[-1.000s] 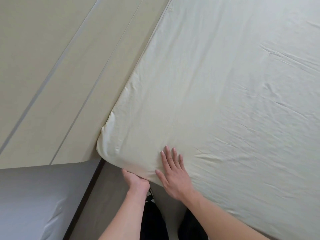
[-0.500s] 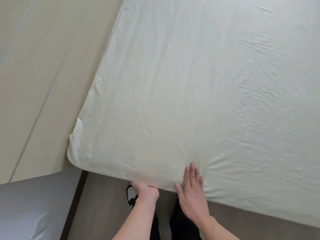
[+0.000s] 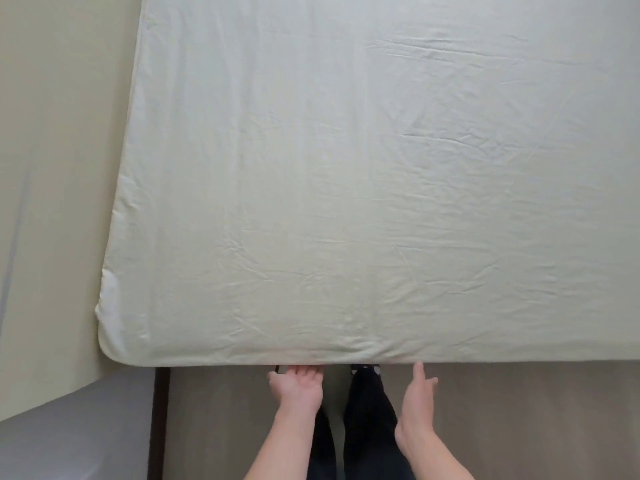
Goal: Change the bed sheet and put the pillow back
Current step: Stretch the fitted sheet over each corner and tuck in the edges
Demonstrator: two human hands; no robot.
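Both hands are now off the top of the sheet (image 3: 346,185) and sitting below the mattress's near edge. The left hand (image 3: 299,384) is turned palm up, fingers reaching under that edge; I cannot tell whether they are gripping anything. The right hand (image 3: 417,400) is hanging relaxed, holding nothing, one finger touching the edge. The sheet is lying smooth over the near-left corner.

The left hand (image 3: 298,382) has its fingertips hidden under the bed sheet (image 3: 346,202) edge.
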